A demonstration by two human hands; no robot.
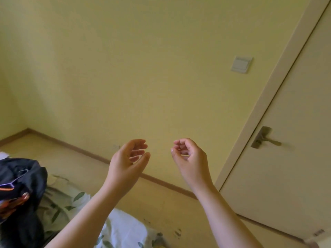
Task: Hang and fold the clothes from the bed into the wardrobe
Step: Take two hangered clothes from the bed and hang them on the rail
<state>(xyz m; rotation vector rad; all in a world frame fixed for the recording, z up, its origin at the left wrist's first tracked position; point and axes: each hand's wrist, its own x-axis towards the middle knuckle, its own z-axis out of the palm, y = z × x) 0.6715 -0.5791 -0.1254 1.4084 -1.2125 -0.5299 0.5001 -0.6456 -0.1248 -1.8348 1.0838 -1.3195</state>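
Left hand (pixel 128 159) and right hand (pixel 190 158) are held up at centre, fingers loosely curled, nothing gripped. Dark clothes (pixel 26 178) are heaped on the bed (pixel 59 210) at 8 o'clock, with a hanger (pixel 13 183). Soft, light, floppy handling is expected; collar or shoulders are best taken.

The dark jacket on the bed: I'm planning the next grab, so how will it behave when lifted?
Probably floppy: the jacket lies crumpled in soft folds, so it should sag from any single grip. Its slight sheen suggests thin, somewhat slippery cloth, likely light. The hanger showing on it may slide off or snag.
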